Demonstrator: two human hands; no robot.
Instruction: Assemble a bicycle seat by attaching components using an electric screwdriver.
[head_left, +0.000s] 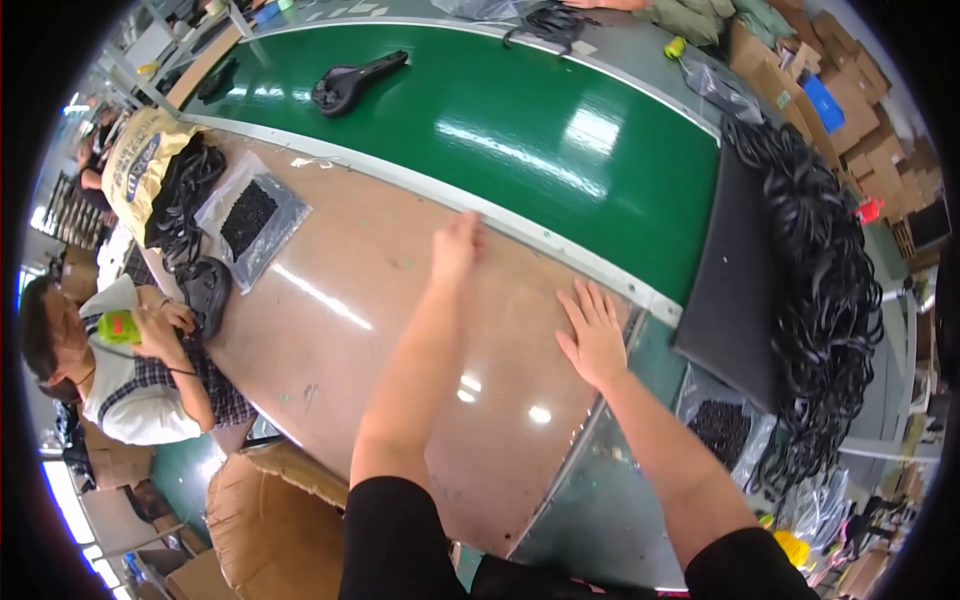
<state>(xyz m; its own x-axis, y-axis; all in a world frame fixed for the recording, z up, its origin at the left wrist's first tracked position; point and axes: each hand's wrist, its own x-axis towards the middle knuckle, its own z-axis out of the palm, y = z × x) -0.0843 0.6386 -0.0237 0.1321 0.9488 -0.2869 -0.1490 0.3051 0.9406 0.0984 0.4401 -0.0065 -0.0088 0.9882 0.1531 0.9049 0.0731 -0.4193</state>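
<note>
My left hand (458, 246) is closed, its fingers curled near the metal rail (545, 236) at the far edge of the brown tabletop (400, 230). What it holds, if anything, is hidden. To the right, my right hand (596, 335) lies flat on the tabletop, fingers apart and nothing in it. Beyond the rail runs a glossy green conveyor belt (440, 90). A black bicycle saddle (345, 88) rests on the belt at the far left, apart from both hands.
At left, a co-worker (150, 390) holds a yellow-green tool (118, 327) beside another black saddle (205, 297). A plastic bag of small black parts (250, 220) lies near a yellow sack (145, 165). Black rubbery strips (825, 290) heap at right; a cardboard box (265, 530) stands below.
</note>
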